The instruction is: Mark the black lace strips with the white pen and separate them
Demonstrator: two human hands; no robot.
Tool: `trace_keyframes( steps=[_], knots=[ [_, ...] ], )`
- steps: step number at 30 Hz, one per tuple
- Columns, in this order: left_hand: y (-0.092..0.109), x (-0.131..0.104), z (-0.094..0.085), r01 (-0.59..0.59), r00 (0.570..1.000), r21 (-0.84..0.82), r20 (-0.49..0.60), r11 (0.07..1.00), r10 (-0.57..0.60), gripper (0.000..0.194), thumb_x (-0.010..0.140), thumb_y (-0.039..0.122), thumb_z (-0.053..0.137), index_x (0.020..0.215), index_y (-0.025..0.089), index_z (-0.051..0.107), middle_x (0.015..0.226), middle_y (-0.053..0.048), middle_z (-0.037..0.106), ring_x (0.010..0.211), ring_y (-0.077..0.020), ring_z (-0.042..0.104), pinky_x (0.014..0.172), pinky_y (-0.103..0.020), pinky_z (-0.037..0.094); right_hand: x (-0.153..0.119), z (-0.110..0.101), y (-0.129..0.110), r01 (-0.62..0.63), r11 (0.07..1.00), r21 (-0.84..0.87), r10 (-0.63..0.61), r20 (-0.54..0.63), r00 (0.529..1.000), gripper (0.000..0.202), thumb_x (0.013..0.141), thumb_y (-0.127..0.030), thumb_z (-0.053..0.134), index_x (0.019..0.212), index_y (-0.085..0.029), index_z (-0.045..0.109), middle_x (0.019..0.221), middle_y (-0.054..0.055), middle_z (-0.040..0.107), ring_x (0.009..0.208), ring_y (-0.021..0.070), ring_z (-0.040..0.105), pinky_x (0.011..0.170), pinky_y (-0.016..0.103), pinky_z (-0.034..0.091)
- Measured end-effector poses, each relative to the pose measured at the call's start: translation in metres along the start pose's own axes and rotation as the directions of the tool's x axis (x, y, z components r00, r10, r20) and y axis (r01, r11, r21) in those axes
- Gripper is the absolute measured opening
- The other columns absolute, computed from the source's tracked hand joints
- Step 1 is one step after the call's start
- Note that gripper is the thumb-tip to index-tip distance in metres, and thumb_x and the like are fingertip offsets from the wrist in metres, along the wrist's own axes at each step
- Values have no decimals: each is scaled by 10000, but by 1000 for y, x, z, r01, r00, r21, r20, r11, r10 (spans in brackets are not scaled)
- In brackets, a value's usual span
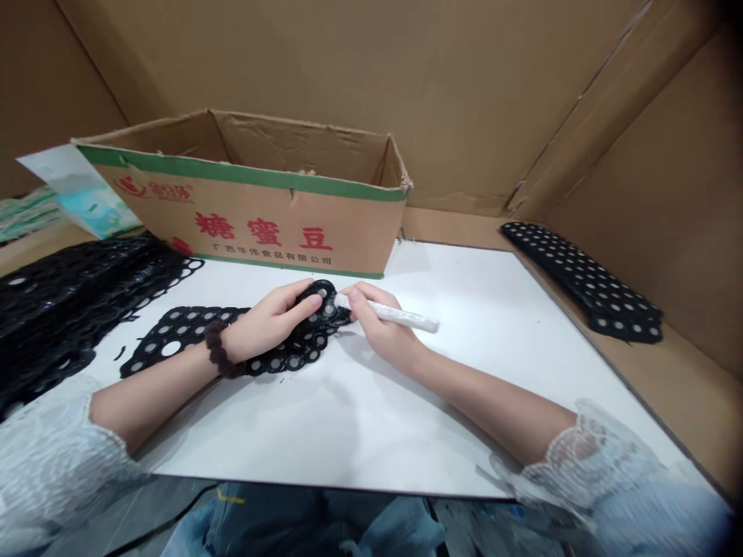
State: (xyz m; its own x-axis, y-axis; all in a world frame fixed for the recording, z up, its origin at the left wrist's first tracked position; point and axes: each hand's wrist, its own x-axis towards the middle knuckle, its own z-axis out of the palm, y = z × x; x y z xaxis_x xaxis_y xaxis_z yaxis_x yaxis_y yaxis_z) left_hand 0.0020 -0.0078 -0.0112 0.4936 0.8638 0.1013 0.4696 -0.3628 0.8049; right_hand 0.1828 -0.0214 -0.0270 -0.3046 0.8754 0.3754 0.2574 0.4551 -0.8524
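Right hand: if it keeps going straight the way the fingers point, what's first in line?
The right hand would first meet the black perforated sheet, at the part gripped by the left hand. The gap looks very small, though depth is unclear.

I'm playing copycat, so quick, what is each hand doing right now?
Left hand: closed on the black sheet with round discs.
Right hand: closed around the white pen-like tool.

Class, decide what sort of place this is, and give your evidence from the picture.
Probably a handwork station in a workshop: cardboard walls stand behind a white worktop, black ring-patterned sheets lie heaped, and the right hand holds a pen-like tool.
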Motion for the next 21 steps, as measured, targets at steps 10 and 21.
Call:
trace_keyframes(
  steps=[10, 21],
  knots=[
    [8, -4, 2, -29, 994, 145, -98, 989, 43, 284, 864, 386, 319, 741, 161, 441, 708, 14, 457, 660, -126, 412, 609, -210, 337, 1, 0, 5, -11, 1000, 28, 10, 10, 1000, 350, 874, -438, 327, 721, -177, 503, 635, -13, 449, 626, 111, 450, 597, 236, 362],
    [19, -14, 21, 25, 949, 540, -278, 841, 150, 259, 861, 281, 337, 621, 189, 304, 555, 16, 375, 550, -135, 394, 549, -246, 283, 6, 13, 3, 60, 988, -139, -60, 4, 998, 281, 874, -369, 310, 649, -202, 322, 612, -36, 359, 559, 106, 350, 531, 240, 278]
  ],
)
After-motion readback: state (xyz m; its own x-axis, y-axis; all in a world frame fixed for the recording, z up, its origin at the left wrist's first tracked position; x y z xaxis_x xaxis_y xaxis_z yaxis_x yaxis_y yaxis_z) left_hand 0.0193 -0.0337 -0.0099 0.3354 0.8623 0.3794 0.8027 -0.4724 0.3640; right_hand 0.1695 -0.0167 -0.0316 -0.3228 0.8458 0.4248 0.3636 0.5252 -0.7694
